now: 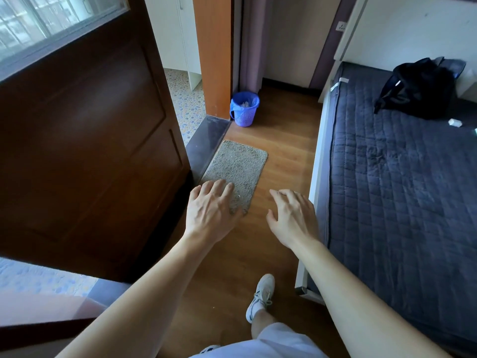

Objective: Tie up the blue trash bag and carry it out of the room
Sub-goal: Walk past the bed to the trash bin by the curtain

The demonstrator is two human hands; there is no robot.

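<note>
A blue trash bag (235, 105) lines a small purple basket (244, 117) that stands on the wood floor in the far corner, beside the orange door frame. Pale trash shows inside its open top. My left hand (210, 211) is stretched forward over the near end of the grey mat, fingers spread, holding nothing. My right hand (293, 215) is stretched out beside it near the bed's edge, also spread and holding nothing. Both hands are well short of the basket.
A dark brown door (85, 140) stands open on the left, with a pebble-tiled floor (187, 104) beyond the raised threshold (206, 140). A grey mat (238, 166) lies by the threshold. A bed with a dark quilt (397, 182) and a black backpack (419, 89) fills the right.
</note>
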